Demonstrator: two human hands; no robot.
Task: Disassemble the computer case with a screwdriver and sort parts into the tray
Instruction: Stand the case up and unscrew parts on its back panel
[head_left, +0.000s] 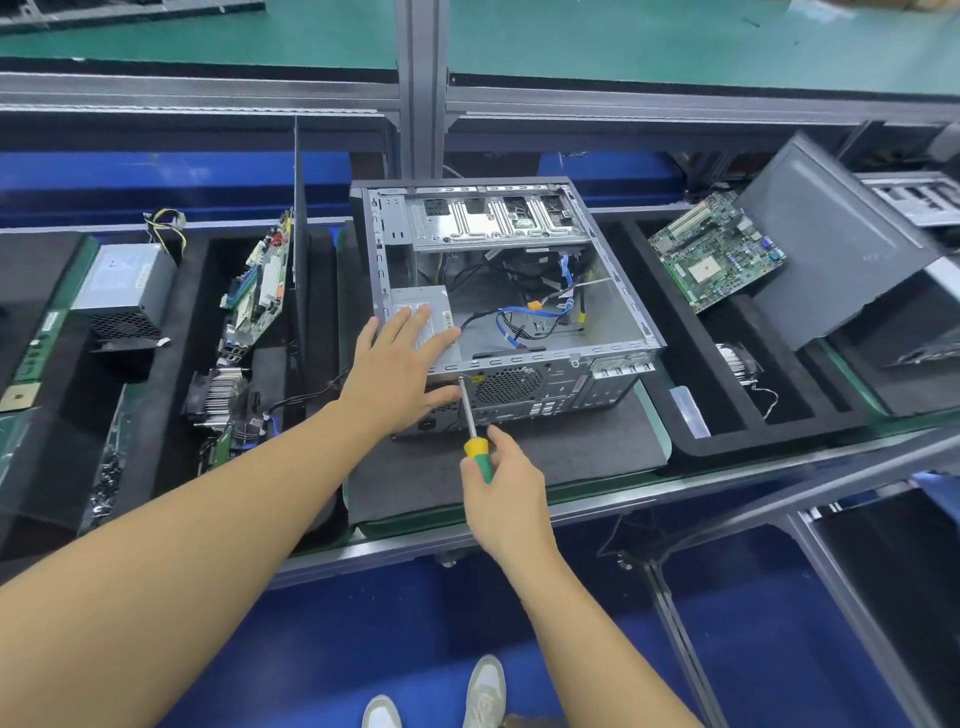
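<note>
right hand (508, 486) grips screwdriver (470, 411) against case (561, 387); left hand (397, 366) flat on power supply (439, 303)

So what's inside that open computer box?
Inside the computer case sit a grey power supply, with the left hand resting on it, and blue and black cables. The drive cage hides whatever lies beneath it.

computer case (514, 291): grey metal tower, side panel off, lying on its side on grey mat, rear panel toward person, loose cables inside
power supply (415, 296): silver box, case's near-left corner
screwdriver (475, 431): yellow-green handle gripped by right hand (506, 478), tip on case's rear top edge
left tray (150, 441): black foam, holds removed parts
right tray (691, 384): same, beside case
</note>
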